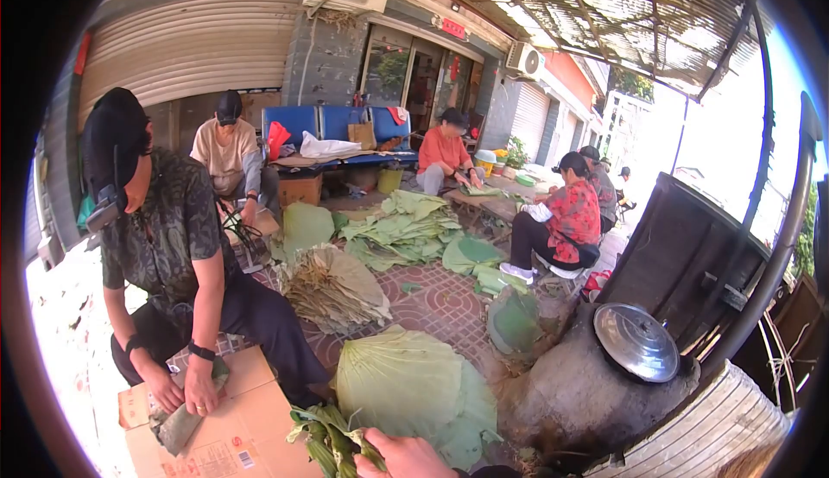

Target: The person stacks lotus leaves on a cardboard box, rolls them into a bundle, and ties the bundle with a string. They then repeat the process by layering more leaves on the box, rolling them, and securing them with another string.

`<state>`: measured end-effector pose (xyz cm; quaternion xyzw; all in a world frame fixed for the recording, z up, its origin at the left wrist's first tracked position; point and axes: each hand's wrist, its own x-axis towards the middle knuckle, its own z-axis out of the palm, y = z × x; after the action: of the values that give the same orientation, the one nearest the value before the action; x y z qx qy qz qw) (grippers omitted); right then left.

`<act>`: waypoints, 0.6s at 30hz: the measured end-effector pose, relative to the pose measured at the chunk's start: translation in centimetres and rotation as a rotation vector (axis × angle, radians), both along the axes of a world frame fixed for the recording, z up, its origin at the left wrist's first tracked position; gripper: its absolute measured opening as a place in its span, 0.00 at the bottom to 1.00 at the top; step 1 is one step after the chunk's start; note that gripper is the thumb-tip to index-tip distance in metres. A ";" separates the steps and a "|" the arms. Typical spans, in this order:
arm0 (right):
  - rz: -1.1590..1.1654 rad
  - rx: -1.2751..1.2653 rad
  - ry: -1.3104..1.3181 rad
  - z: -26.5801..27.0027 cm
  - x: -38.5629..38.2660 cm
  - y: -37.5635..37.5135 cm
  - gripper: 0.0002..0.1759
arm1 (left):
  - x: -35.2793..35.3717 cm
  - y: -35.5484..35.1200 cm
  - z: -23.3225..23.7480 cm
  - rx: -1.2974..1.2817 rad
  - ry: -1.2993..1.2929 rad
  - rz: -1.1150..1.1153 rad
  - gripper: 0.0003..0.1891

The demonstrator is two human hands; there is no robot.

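Only my right hand (404,458) shows, at the bottom edge of the view. It is closed around a bundle of green lotus stalks (328,439) that points left toward a cardboard box (246,430). Just beyond the hand, a stack of big green lotus leaves (406,383) lies on the tiled ground. My left hand is out of view.
On the left, a person bends over the cardboard box and presses a folded leaf (183,422) with both hands. More leaf piles (401,232) and a dried leaf heap (332,288) lie in the middle. Several seated people work behind. A metal lid (636,341) rests on a stone block at right.
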<state>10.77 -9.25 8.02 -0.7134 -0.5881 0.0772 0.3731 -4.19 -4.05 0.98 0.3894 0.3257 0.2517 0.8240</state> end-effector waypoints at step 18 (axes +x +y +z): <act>-0.002 -0.040 -0.013 -0.5 0.1 -0.1 0.16 | 0.0 0.1 -1.0 -0.009 0.001 -0.030 0.15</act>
<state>10.91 -9.30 7.50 -0.7218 -0.5880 0.0839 0.3552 -4.16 -3.94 -0.02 0.3906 0.3212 0.2376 0.8294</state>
